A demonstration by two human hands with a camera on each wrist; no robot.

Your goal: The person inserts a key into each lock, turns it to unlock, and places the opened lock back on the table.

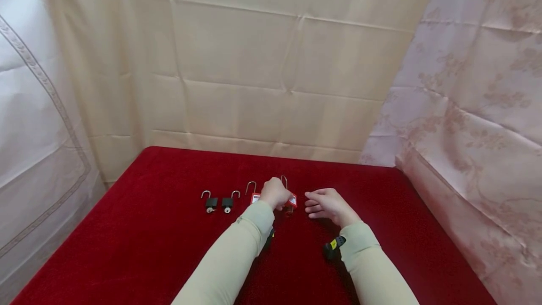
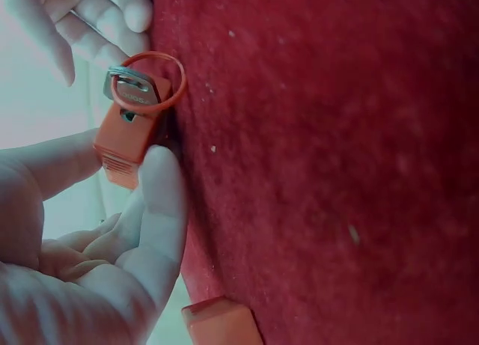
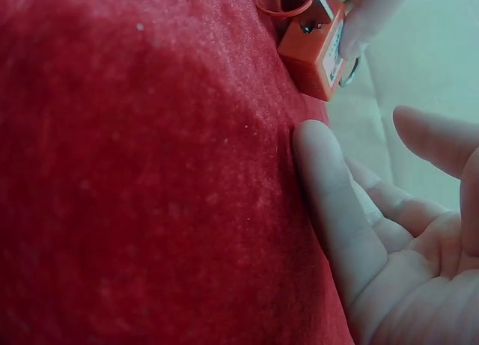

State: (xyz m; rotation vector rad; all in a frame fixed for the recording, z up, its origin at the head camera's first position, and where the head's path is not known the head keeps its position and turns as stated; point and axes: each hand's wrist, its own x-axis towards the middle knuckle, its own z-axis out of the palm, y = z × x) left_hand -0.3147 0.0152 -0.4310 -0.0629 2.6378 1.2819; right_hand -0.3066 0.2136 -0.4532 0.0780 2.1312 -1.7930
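My left hand [image 1: 275, 193] pinches a red padlock [image 1: 293, 200] between thumb and fingers at the middle of the table. In the left wrist view the same red padlock [image 2: 127, 132] shows its keyhole end, with a key [image 2: 135, 90] in it and a red ring [image 2: 183, 87] hanging from the key. Its metal shackle [image 1: 284, 180] points to the far side. Just to the right, my right hand [image 1: 328, 205] holds nothing; its fingers are extended and apart from the padlock. A second red padlock [image 1: 255, 197], shackle raised, lies left of my left hand, which partly hides it.
Two black padlocks [image 1: 211, 202] with raised shackles and keys lie side by side farther left. All lie on a red velvet-covered table [image 1: 169, 248]. A beige curtain [image 1: 254, 84] hangs behind, and a patterned pink cloth [image 1: 478, 131] borders the right.
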